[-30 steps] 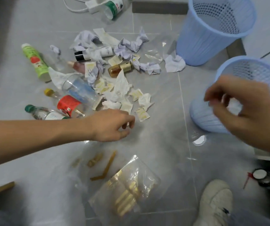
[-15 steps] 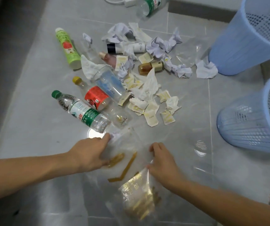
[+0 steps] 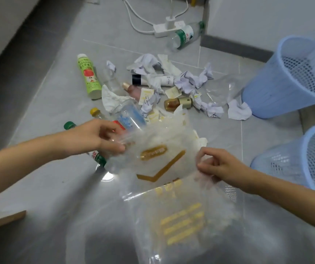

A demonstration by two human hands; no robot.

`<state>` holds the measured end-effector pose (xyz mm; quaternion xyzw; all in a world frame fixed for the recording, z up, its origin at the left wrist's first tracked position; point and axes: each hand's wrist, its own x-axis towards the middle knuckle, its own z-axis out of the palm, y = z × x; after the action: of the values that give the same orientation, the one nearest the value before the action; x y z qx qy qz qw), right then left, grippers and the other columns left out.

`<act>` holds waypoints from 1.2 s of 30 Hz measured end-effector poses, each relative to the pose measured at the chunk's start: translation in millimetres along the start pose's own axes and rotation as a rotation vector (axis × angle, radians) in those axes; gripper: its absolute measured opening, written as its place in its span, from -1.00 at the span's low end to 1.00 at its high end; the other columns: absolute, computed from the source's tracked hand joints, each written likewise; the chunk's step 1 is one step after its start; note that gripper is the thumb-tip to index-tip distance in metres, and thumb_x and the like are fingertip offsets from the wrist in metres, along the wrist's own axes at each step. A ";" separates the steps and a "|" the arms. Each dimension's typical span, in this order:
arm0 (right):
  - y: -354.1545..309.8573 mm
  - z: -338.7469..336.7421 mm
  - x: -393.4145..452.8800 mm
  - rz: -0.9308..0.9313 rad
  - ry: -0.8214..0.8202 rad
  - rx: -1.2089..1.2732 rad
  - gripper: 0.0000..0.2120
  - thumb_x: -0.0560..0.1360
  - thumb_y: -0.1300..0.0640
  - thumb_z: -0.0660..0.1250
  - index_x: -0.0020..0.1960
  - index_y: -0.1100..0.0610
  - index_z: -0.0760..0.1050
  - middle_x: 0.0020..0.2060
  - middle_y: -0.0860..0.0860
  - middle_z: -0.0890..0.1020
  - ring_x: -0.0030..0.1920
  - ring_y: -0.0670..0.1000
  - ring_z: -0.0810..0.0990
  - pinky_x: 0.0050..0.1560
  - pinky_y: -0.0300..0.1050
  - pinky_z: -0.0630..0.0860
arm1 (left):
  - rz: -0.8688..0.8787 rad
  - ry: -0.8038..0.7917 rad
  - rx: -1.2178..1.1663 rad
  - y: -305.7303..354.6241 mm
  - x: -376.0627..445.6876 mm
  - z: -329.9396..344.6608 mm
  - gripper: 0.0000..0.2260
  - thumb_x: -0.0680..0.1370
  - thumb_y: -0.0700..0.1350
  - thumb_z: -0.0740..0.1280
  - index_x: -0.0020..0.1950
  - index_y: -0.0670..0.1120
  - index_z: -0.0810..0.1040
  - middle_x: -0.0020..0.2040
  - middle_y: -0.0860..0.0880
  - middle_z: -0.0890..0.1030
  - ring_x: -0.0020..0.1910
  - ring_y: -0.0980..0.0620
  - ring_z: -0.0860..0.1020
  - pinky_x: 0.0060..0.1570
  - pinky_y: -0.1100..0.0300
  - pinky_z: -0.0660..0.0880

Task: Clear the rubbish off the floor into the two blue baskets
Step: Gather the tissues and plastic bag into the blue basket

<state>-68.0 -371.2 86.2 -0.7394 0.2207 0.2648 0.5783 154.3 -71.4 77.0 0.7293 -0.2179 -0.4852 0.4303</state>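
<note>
Clear plastic bag point(image 3: 160, 155) with gold print, flat on the floor half a second ago, now lifted above the floor point(image 3: 38, 103) between left hand point(image 3: 97, 138) and right hand point(image 3: 219, 164), fingers pinching its edges; basket point(image 3: 312, 159) drop likely next.

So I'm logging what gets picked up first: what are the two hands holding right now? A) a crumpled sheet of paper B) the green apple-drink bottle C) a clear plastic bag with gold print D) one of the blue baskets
C: the left hand and right hand each pinch an edge of the clear plastic bag with gold print, raised between them.
</note>
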 end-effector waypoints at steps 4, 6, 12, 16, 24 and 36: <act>-25.0 -20.1 10.3 -0.049 0.143 0.168 -0.89 0.66 0.25 0.25 0.05 0.31 0.37 -0.24 0.23 0.73 -0.40 0.07 0.67 -0.44 -0.26 0.47 | -0.061 0.140 -0.386 -10.3 -9.5 -3.4 -0.51 0.28 0.09 0.66 0.10 -0.12 0.69 0.01 -0.25 0.70 -0.06 -0.17 0.71 -0.12 0.06 0.68; -29.0 -20.4 17.2 -0.058 0.200 0.294 -0.89 0.65 0.23 0.27 0.06 0.28 0.38 -0.13 0.35 0.71 -0.32 0.17 0.70 -0.38 -0.18 0.58 | -0.085 0.093 -0.447 -11.7 -12.2 10.5 -0.67 0.43 -0.04 0.58 0.14 -0.11 0.68 -0.01 -0.23 0.70 -0.11 -0.14 0.70 -0.17 0.05 0.69; -31.6 -14.7 31.0 -0.081 0.172 0.478 -0.81 0.66 0.28 0.22 0.22 0.19 0.53 -0.23 0.24 0.71 -0.25 0.10 0.72 -0.25 -0.07 0.68 | -0.012 0.241 -0.434 -7.7 -7.8 26.0 -0.72 0.59 -0.25 0.36 0.22 0.04 0.66 -0.16 -0.15 0.63 -0.34 0.01 0.60 -0.46 0.18 0.55; -35.1 -19.1 37.1 -0.045 0.060 0.669 -0.65 0.62 0.39 0.18 0.10 0.16 0.72 -0.03 0.33 0.71 -0.09 0.17 0.76 -0.08 -0.02 0.71 | 0.010 0.287 -0.639 -6.2 -4.0 23.9 -0.69 0.60 -0.35 0.26 0.18 -0.02 0.65 -0.19 -0.07 0.66 -0.41 0.11 0.59 -0.48 0.31 0.50; -38.3 -33.4 37.8 -0.035 -0.036 0.468 -0.70 0.46 0.01 0.46 -0.15 0.29 0.61 -0.20 0.18 0.63 -0.20 0.10 0.64 -0.17 -0.07 0.64 | 0.008 0.229 -0.586 1.6 -1.6 10.6 -0.86 0.50 -0.11 0.34 -0.05 -0.13 0.64 -0.09 -0.21 0.49 -0.27 -0.15 0.48 -0.42 0.18 0.45; -70.8 3.5 48.4 -0.129 -0.097 0.270 -0.74 0.57 0.21 0.41 0.26 0.16 0.60 0.11 0.33 0.67 0.01 0.23 0.66 0.13 0.27 0.59 | 0.288 0.259 0.087 70.7 12.6 -9.2 -0.56 0.51 -0.10 0.50 0.35 0.15 0.52 0.11 -0.04 0.66 -0.06 0.10 0.64 -0.04 0.09 0.63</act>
<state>13.3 -352.2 106.5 -0.6540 0.1783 0.2303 0.6982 175.1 -114.5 131.3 0.7646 -0.2837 -0.3110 0.4880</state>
